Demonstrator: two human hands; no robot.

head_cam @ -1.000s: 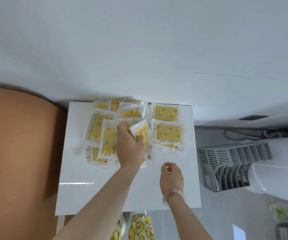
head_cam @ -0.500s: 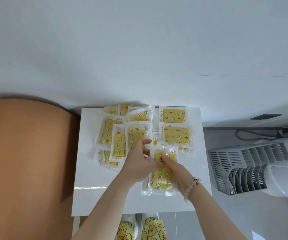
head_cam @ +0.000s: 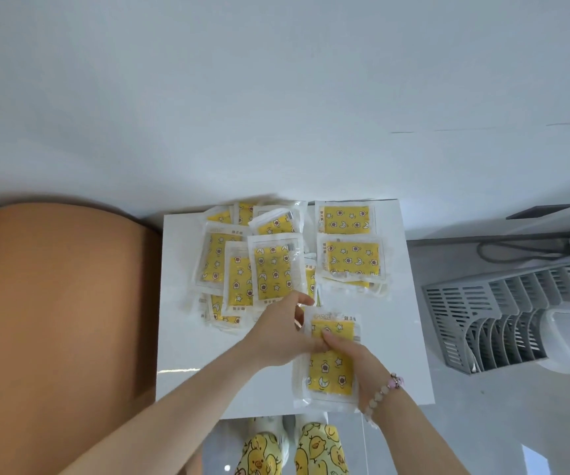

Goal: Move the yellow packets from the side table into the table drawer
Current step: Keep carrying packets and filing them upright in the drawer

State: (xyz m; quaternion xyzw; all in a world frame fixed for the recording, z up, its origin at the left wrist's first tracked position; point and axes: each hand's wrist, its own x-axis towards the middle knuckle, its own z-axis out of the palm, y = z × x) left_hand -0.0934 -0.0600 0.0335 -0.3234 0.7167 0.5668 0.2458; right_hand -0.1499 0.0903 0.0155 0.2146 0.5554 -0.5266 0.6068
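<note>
1. Nearest, on the front part of the white square side table (head_cam: 187, 378), the right hand (head_cam: 355, 363) pinches a yellow star-printed packet in clear plastic wrap (head_cam: 331, 370), thumb pressed on top.
2. Just left of it, the left hand (head_cam: 276, 337) has its fingers loosely curled, tips touching the same packet's edge.
3. The step looks like gathering; next comes lifting this packet clear and carrying it to the drawer, which is not in view.
4. Farther back on the table, the heap of remaining yellow packets (head_cam: 273, 269) overlaps, so picking singles needs care.
5. Left of the table stands a tan rounded cushion (head_cam: 61, 303); right, a grey slotted rack (head_cam: 503, 313).
</note>
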